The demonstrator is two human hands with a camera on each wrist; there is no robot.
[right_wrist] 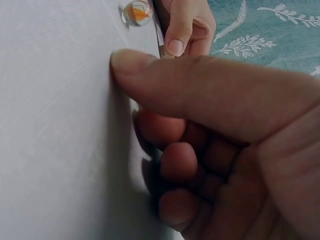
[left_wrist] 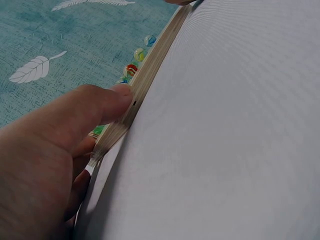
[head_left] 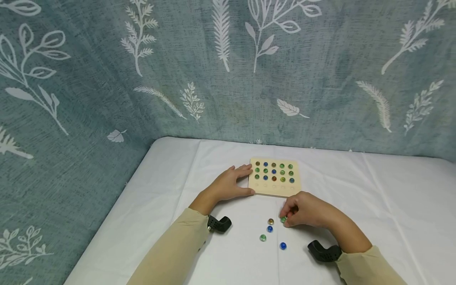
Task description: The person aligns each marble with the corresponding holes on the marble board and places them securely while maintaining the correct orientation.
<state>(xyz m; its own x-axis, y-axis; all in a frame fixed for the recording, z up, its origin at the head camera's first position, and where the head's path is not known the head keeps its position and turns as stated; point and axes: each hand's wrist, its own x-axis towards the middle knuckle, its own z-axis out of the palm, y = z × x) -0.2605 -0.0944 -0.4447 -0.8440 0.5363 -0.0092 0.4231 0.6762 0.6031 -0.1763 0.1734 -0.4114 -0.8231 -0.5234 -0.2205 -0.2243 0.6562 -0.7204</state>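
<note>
Hands apart from each other. Right hand (head_left: pixel 310 211) pinches a green marble (head_left: pixel 283 219) between thumb and fingers, just off the board's near edge; can't tell if the marble touches the cloth. Left hand (head_left: pixel 228 185) lies with fingers spread, their tips at the left edge of the wooden board (head_left: pixel 269 190), thumb against its near left corner. Board holds three rows of marbles. Loose between the forearms, left of and nearer than the pinched one: amber marble (head_left: pixel 271 221), plus blue and green ones. White cloth (head_left: pixel 242 253) underneath, leaf-print backdrop (head_left: pixel 242 99) behind.
</note>
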